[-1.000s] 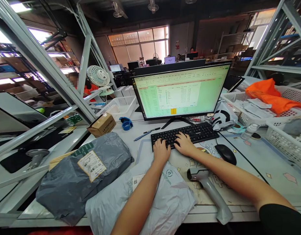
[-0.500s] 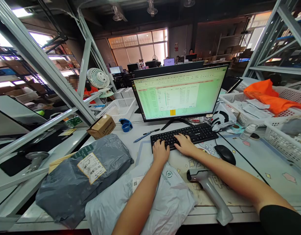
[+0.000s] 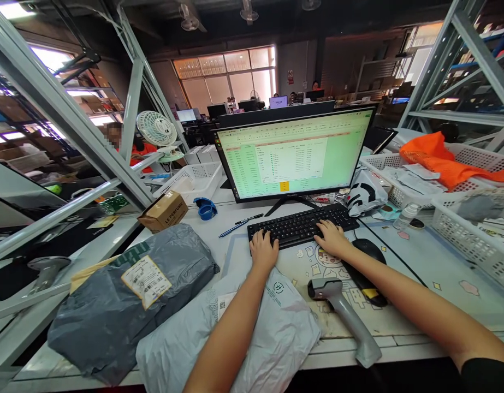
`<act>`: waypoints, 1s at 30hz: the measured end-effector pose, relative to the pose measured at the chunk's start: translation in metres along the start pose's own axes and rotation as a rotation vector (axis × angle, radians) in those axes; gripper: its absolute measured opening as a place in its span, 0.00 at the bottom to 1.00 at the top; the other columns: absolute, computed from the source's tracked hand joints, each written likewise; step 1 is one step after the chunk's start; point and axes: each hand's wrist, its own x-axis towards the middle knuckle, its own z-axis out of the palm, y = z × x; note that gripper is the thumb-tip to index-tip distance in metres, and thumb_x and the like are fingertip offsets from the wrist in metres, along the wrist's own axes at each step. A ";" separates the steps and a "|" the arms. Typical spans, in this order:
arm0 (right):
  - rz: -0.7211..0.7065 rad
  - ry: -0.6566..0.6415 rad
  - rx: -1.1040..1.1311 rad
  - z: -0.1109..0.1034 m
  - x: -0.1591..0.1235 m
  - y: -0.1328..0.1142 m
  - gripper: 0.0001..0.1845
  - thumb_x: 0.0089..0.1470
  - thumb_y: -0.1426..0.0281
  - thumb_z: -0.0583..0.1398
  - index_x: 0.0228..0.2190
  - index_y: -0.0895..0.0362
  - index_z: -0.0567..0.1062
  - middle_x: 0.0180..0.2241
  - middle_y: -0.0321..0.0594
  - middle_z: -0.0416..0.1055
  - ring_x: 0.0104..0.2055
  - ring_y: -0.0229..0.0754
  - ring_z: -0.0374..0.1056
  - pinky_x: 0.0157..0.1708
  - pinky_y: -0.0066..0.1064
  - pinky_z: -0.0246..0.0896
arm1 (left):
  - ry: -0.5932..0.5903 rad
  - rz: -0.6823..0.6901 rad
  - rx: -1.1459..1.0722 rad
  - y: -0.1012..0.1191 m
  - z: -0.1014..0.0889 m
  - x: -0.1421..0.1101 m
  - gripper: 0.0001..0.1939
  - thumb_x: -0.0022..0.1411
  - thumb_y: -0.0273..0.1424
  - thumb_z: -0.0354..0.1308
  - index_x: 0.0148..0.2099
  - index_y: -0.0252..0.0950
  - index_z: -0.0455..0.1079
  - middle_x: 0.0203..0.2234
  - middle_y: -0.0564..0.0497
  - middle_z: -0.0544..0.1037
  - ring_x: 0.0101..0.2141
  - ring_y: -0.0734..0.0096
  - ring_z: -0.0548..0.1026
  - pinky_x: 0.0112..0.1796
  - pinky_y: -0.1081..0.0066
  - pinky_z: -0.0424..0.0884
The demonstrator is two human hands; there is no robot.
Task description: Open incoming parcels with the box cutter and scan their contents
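You had both hands on the wide black plastic keyboard (image 3: 303, 225), which lay on the white worktable (image 3: 205, 232) in front of the black-framed monitor (image 3: 290, 150). The step in hand was, in my judgement, the entering of something by keys. Your left hand (image 3: 264, 248) rested at the left end of the keyboard, with bent fingers over the keys, and it gripped nothing. Your right hand (image 3: 332, 238) was open too, with spread fingers at the near edge, toward the right part of the keyboard; it also held nothing. Whether any key was pressed down, I could not tell.

On the monitor a pale window (image 3: 295, 164) was open above a green table, but its letters were too small to read. The next key press called, I would judge, for only a small downward push of a finger, with a look at this window.

The grey pistol-shaped barcode scanner (image 3: 348, 319) lay between your arms, apart from both hands. The pale grey plastic mailing bag (image 3: 286, 338) lay below your left forearm, and the dark grey plastic parcel (image 3: 182, 262) was to its left.
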 end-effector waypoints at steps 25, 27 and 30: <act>-0.055 0.057 0.040 0.002 0.035 -0.029 0.32 0.67 0.56 0.52 0.65 0.60 0.66 0.68 0.51 0.61 0.73 0.59 0.45 0.69 0.61 0.39 | -0.072 -0.030 0.013 -0.001 -0.002 0.004 0.28 0.71 0.40 0.50 0.68 0.36 0.66 0.70 0.43 0.60 0.70 0.49 0.54 0.66 0.49 0.56; -0.060 0.074 0.036 0.004 0.034 -0.030 0.32 0.67 0.56 0.52 0.65 0.61 0.66 0.67 0.51 0.62 0.73 0.59 0.45 0.69 0.61 0.39 | -0.072 -0.031 0.012 -0.002 -0.002 0.004 0.28 0.71 0.40 0.50 0.68 0.36 0.66 0.71 0.42 0.60 0.70 0.49 0.54 0.66 0.48 0.56; -0.052 0.109 0.044 0.008 0.032 -0.032 0.33 0.67 0.56 0.51 0.65 0.62 0.66 0.68 0.51 0.61 0.74 0.59 0.44 0.68 0.61 0.41 | -0.073 -0.033 0.011 -0.002 -0.002 0.004 0.28 0.71 0.40 0.50 0.68 0.36 0.66 0.71 0.42 0.60 0.70 0.49 0.54 0.66 0.48 0.56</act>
